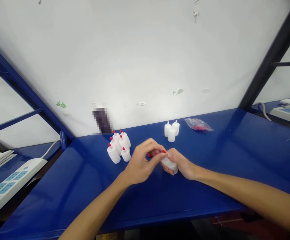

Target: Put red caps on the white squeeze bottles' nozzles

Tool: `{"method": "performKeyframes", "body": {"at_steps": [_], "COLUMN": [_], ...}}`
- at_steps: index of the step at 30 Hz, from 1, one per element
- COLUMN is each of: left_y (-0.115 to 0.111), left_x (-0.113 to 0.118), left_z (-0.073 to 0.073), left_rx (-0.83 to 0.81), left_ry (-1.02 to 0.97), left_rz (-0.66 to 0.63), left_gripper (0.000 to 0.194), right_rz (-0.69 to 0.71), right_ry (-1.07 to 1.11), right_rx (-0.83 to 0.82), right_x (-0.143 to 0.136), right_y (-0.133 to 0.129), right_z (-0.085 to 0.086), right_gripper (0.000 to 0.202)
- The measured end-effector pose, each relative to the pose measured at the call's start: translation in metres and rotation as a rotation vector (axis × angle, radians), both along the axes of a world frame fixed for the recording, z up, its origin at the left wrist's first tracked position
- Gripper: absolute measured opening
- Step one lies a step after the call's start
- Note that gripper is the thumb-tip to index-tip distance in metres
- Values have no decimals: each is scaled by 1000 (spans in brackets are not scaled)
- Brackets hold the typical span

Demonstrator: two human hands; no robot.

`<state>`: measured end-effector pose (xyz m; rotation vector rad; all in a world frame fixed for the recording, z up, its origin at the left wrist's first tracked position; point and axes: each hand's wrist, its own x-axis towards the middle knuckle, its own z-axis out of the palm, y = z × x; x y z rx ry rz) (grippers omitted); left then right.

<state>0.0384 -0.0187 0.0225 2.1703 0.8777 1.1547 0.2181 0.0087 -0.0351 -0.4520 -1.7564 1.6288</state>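
My right hand [183, 164] is wrapped round a small white squeeze bottle [170, 164] in front of me, a little above the blue table. The thumb and forefinger of my left hand [142, 161] pinch a red cap [163, 151] at the top of that bottle. More red [149, 155] shows behind my left fingers, partly hidden. To the left, several white bottles with red-capped tips [119, 144] stand close together. Beyond my right hand is a group of 3 white bottles [171, 134] without red caps; pale nozzles show on two of them.
A clear plastic bag [198, 124] with red pieces lies at the back right of the blue table [217, 150]. A blurred dark object [102, 120] leans against the white wall. A power strip [9, 183] lies at the left, beside a blue frame [32, 93].
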Motion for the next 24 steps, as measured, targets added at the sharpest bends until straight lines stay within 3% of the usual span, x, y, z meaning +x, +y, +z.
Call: {"method": "performKeyframes", "body": {"at_steps": [2,5,7,10,15,19,24], "left_y": [2,8,12,16,17,16,6], "left_x": [-22,-63,-86,-106,-111,-113,-101], "left_z": [17,36,38,27,10,9,12], "left_rx": [85,311,461,557,569,575,647], "left_ry": [15,253,447,635,739,791,684], "left_rz": [127,395,503,571,590,604,675], "left_gripper": [12,12,14,16,21,22,15], "right_rz": [-39,-159,-203,-243,-341,-267,-133], "right_ry": [-59,-131,-143,-140,-61,48,-29], "right_rx": [54,109,105,88,179,158,193], "right_x": [1,0,-2,-3,2,4,3], "right_y": [0,-1,-3,-5,-4,0,0], "right_z": [2,6,8,8,-1,-4,1], "right_gripper": [57,47,40,41,41,43,35]}}
